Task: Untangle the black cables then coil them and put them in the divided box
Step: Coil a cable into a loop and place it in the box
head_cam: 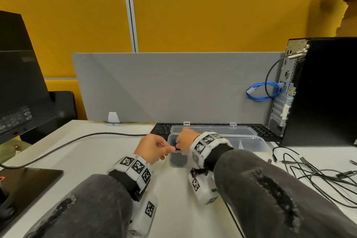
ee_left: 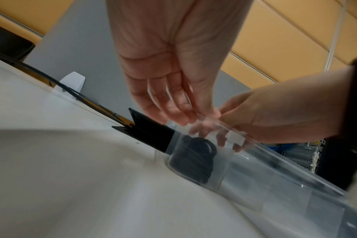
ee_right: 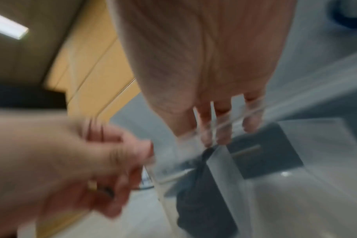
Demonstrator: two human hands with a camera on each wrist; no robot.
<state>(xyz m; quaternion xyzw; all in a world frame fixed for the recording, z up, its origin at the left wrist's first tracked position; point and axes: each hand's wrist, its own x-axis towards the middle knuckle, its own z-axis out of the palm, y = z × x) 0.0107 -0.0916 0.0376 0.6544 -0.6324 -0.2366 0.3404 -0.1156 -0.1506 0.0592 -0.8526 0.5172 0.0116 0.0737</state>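
Observation:
A clear divided box [head_cam: 251, 138] stands open on the white desk, its lid tipped back. A coiled black cable [head_cam: 178, 159] lies in its left compartment, also visible through the wall [ee_left: 194, 157] and blurred from the right wrist [ee_right: 202, 185]. My right hand [head_cam: 185, 139] reaches down into that compartment, its straight fingers [ee_right: 220, 128] touching the top of the coil. My left hand [head_cam: 160, 149] hovers at the box's left rim, fingers relaxed [ee_left: 173, 109] and holding nothing. More tangled black cables [head_cam: 316, 176] lie loose on the desk to the right.
A black keyboard [head_cam: 162, 128] sits just behind the box. A black PC tower [head_cam: 318, 91] with a blue cable [head_cam: 262, 91] stands at the right. A monitor base [head_cam: 29, 179] is at the left, and a black cable [head_cam: 77, 139] runs across the desk.

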